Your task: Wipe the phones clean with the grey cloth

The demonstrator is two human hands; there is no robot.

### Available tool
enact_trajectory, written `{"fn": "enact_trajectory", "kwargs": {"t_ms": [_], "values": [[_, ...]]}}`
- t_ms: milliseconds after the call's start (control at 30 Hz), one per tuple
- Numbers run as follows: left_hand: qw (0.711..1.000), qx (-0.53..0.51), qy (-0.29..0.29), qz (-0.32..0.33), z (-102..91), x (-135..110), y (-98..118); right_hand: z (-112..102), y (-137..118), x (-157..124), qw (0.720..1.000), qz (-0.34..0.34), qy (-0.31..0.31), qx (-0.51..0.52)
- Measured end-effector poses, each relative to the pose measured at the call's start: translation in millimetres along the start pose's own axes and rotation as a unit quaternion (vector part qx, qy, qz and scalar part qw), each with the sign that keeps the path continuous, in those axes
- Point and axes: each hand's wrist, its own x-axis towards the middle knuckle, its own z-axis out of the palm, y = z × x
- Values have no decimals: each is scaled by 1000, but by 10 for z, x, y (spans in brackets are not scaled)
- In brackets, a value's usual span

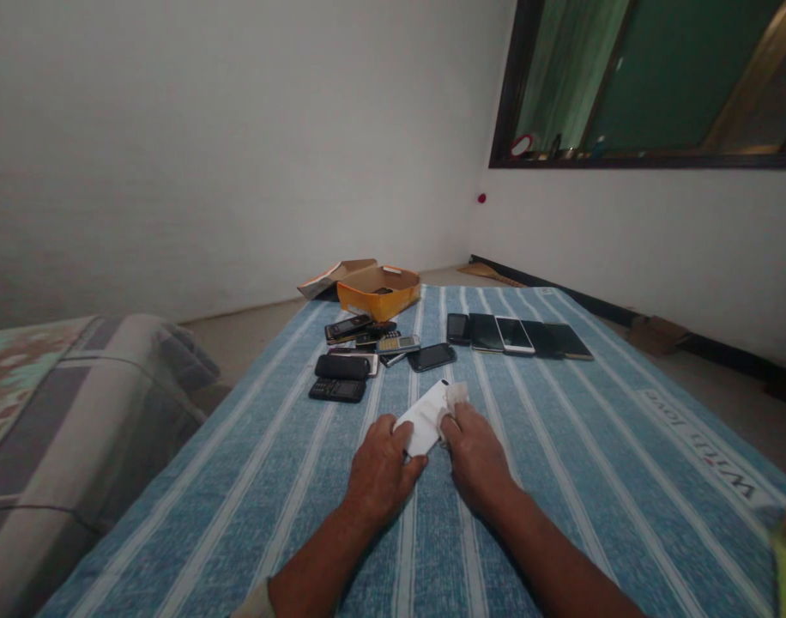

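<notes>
A white smartphone [425, 419] lies back up and slanted, its camera corner pointing away from me. My left hand [381, 470] grips the phone by its near left end, thumb and fingers at its edges. In my right hand [476, 451] is a crumpled white tissue [457, 395], pressed against the phone's right side near the camera end. Beyond my hands lies a loose pile of old phones, among them a black keypad phone [337, 390], a silver keypad phone [399, 344] and a dark touchscreen phone [432, 357].
A row of smartphones, one of them white-framed [515, 336], lies at the back right. An open orange box [380, 293] with its lid [337, 276] stands at the far edge. The striped blue cloth [238, 506] covers the table. A draped bed or sofa [123, 403] stands left.
</notes>
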Motion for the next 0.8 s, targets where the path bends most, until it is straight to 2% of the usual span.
{"fn": "enact_trajectory", "kwargs": {"t_ms": [167, 300, 400, 600, 800], "values": [[1000, 13, -7, 1, 7, -7, -2, -64, -105, -29, 999, -11, -33, 8], [999, 40, -24, 7, -22, -10, 15, -123, -83, 31, 998, 29, -52, -9], [997, 64, -38, 14, -45, -7, 33, -134, -90, 41, 997, 43, -57, -23], [992, 100, -71, 30, -113, 59, 105, -134, -133, -6, 997, 20, -63, -31], [982, 142, -117, 45, -201, 157, 202, -188, -51, 36, 996, 53, -72, -31]]}}
